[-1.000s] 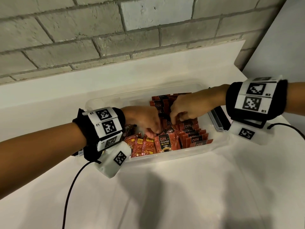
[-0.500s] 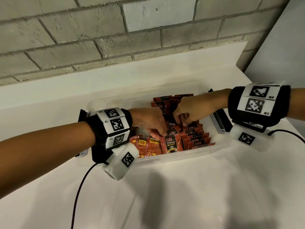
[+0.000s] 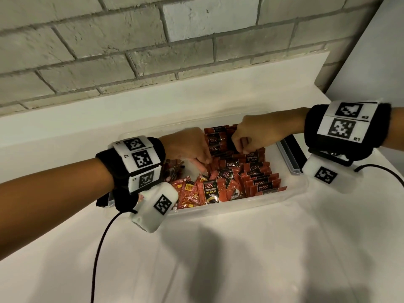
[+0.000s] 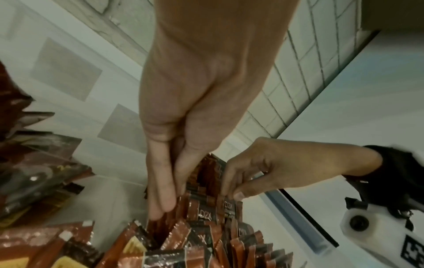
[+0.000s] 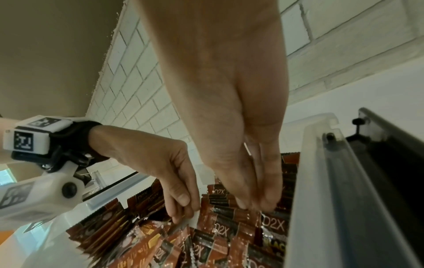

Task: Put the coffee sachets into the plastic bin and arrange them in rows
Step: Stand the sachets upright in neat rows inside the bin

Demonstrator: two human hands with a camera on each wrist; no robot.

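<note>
The clear rectangular plastic bin (image 3: 293, 194) sits on the white bench (image 3: 240, 259), and everything of the task lies inside it. The red and black foil coffee sachets (image 3: 259, 182) at the bin's right end stand on edge, overlapped in neat rows; toward the bin's left end a looser heap of red sachets (image 3: 188, 193) lies flat and jumbled, so the arranging looks only partly done.

The left hand (image 3: 190, 147) reaches into the middle of the bin with straight fingers (image 4: 160, 203) pushed down between upright sachets, its grip open, probably to hold a gap or steady the row. The right hand (image 3: 251, 136), over the bin's far right part, has its grip closed in a pinch on the top edge of a standing sachet (image 4: 229, 204), seemingly to seat it squarely in line. Using one hand to brace and one to place makes sense, since thin foil packets tip and slide easily.

A grey and black lid-like strip (image 3: 290, 156) lies just beside the bin's right end. Behind the bin the bench rises into a low white ledge under a pale painted brick wall (image 3: 131, 40).
</note>
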